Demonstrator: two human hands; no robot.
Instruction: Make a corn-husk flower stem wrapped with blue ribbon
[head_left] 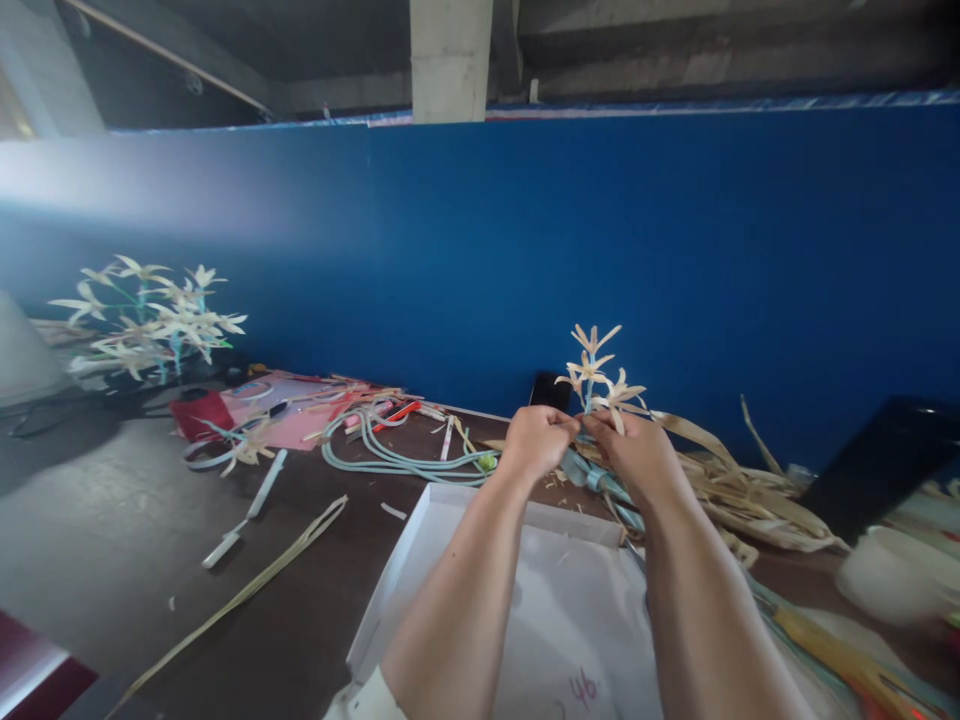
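Note:
My left hand (534, 440) and my right hand (636, 452) meet above the far edge of a white tray (420, 560), both closed in a pinch on the stem of a small sprig of straw flowers (596, 375). The pale cream blossoms stand up just above my fingers. A light blue strip (592, 478) trails down from the stem under my right hand. Dried husk strips (739, 490) lie in a heap right behind and to the right of my right hand.
A finished bunch of straw flowers (154, 320) stands at far left. Coiled pale green tubing (390, 455), a pink sheet (300, 410), a red item (199, 415), a long straw strip (247, 590) and a white bowl (892, 575) lie on the dark table before a blue wall (600, 240).

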